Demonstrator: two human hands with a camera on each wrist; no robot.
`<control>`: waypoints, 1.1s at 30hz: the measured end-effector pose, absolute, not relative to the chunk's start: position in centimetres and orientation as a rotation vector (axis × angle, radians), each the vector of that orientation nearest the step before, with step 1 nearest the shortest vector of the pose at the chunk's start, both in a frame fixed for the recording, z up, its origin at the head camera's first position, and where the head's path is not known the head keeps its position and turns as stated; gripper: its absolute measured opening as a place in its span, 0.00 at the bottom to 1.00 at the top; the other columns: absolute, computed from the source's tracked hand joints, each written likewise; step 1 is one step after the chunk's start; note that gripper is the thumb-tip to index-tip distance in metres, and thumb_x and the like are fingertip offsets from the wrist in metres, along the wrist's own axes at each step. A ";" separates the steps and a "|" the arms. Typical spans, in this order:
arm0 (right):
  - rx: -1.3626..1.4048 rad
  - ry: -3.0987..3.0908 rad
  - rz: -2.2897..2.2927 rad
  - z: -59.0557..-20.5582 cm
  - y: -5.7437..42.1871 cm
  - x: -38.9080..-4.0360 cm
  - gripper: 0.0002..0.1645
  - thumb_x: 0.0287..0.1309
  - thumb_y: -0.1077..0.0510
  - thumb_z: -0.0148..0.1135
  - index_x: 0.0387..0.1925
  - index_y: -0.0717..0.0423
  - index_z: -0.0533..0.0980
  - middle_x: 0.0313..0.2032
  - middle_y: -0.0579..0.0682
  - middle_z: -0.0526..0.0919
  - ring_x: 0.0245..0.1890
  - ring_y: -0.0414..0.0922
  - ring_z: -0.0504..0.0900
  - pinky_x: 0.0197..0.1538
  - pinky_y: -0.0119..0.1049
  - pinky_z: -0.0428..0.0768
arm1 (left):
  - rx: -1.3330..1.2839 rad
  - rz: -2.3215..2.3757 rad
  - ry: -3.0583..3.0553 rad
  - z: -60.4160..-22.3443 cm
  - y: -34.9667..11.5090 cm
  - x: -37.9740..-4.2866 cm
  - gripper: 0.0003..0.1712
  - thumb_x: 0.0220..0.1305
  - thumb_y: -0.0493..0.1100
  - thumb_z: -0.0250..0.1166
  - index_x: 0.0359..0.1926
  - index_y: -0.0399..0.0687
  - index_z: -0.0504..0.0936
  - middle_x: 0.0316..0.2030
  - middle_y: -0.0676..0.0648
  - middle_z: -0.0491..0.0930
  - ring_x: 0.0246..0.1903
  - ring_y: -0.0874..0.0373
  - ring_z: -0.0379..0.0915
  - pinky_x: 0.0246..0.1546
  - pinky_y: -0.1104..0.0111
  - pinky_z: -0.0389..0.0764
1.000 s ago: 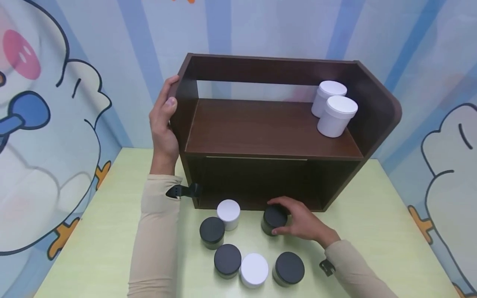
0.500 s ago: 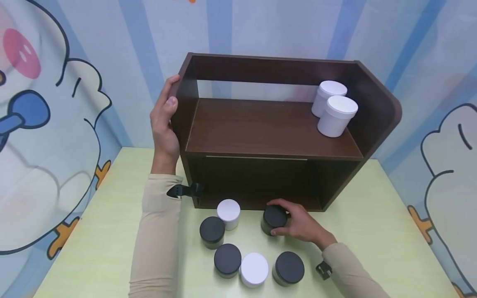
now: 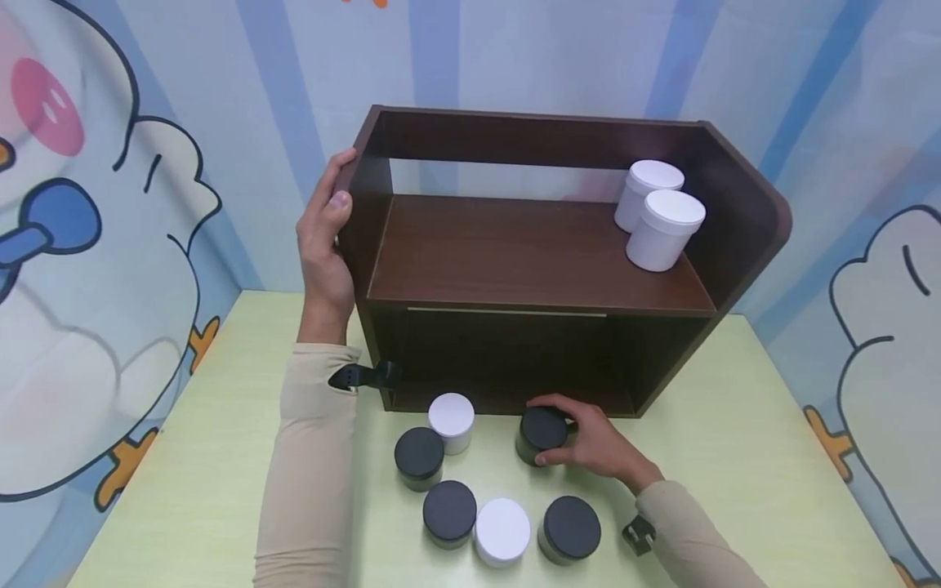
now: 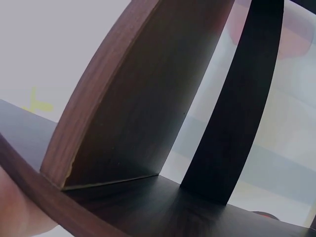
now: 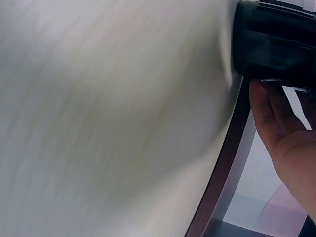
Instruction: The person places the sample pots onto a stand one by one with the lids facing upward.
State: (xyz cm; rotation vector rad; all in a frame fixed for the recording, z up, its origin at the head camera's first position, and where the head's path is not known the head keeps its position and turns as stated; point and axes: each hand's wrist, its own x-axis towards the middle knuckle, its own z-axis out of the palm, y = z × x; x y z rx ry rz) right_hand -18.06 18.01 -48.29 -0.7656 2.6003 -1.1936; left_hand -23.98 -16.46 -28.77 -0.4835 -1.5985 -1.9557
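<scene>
A dark brown two-level shelf [image 3: 540,253] stands on the pale table. My left hand [image 3: 323,253] grips its left side panel from outside, fingertips at the upper edge; the left wrist view shows a bit of that hand [image 4: 22,207] beside the panel. My right hand [image 3: 591,437] holds a black-lidded jar [image 3: 542,429] between thumb and fingers, just before the lower opening. The right wrist view shows the fingers [image 5: 269,116] against the jar's dark side [image 5: 276,47]. Two white jars [image 3: 665,230] stand at the right end of the upper level.
In front of the shelf stand a white jar [image 3: 452,416], a black-lidded jar [image 3: 419,454] beside it, another black-lidded jar [image 3: 449,510], a white jar [image 3: 501,529] and a black-lidded jar [image 3: 569,527] nearer the front. A printed cartoon backdrop [image 3: 529,49] hangs behind.
My right wrist and forearm have shifted slightly to the left, while the fingers stay at the same jar. The left hand, shelf and other jars look unmoved.
</scene>
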 end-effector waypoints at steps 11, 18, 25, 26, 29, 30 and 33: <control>-0.737 2.581 -1.237 -48.7 18.2 -18.1 0.46 0.37 0.51 0.84 0.62 0.48 0.76 0.57 0.43 0.83 0.56 0.42 0.80 0.62 0.43 0.75 | -0.490 -1.956 -1.596 -28.8 -16.5 -24.0 0.30 0.67 0.49 0.45 0.68 0.54 0.73 0.66 0.42 0.73 0.56 0.51 0.71 0.51 0.65 0.74; -0.762 2.589 -1.219 -48.6 18.3 -18.2 0.46 0.37 0.51 0.84 0.62 0.48 0.76 0.56 0.43 0.83 0.55 0.40 0.80 0.62 0.42 0.75 | -0.496 -1.949 -1.594 -28.8 -16.5 -24.1 0.30 0.68 0.49 0.45 0.68 0.54 0.73 0.65 0.40 0.73 0.54 0.51 0.71 0.49 0.65 0.75; -0.791 2.599 -1.194 -48.1 18.0 -18.2 0.45 0.37 0.51 0.84 0.62 0.48 0.76 0.55 0.42 0.84 0.53 0.39 0.81 0.60 0.39 0.77 | -0.488 -1.949 -1.594 -28.9 -16.4 -24.1 0.30 0.67 0.50 0.45 0.68 0.55 0.73 0.65 0.40 0.73 0.54 0.52 0.72 0.48 0.65 0.75; -0.792 2.596 -1.193 -48.0 18.0 -18.2 0.45 0.37 0.51 0.84 0.62 0.48 0.76 0.54 0.42 0.84 0.53 0.40 0.81 0.60 0.39 0.77 | -0.485 -1.950 -1.595 -28.9 -16.4 -24.0 0.30 0.67 0.50 0.45 0.68 0.55 0.73 0.65 0.40 0.73 0.53 0.53 0.72 0.48 0.65 0.75; -0.794 2.588 -1.194 -47.7 17.7 -18.1 0.45 0.37 0.50 0.84 0.62 0.48 0.76 0.55 0.42 0.84 0.53 0.40 0.81 0.59 0.39 0.77 | -0.476 -1.946 -1.607 -28.9 -16.4 -24.0 0.30 0.67 0.51 0.45 0.68 0.56 0.73 0.66 0.42 0.73 0.55 0.52 0.71 0.49 0.65 0.75; -0.793 2.584 -1.198 -47.6 17.7 -18.1 0.45 0.37 0.50 0.84 0.62 0.48 0.76 0.55 0.42 0.84 0.53 0.40 0.81 0.60 0.40 0.77 | -0.476 -1.942 -1.611 -28.9 -16.5 -24.0 0.30 0.67 0.51 0.45 0.68 0.56 0.73 0.66 0.43 0.73 0.56 0.52 0.70 0.50 0.65 0.75; -0.790 2.571 -1.205 -47.3 17.5 -18.1 0.45 0.38 0.50 0.84 0.62 0.48 0.76 0.55 0.42 0.84 0.54 0.41 0.81 0.60 0.40 0.77 | -0.470 -1.935 -1.614 -28.9 -16.5 -24.1 0.30 0.67 0.51 0.45 0.68 0.56 0.73 0.66 0.44 0.73 0.56 0.51 0.70 0.50 0.65 0.74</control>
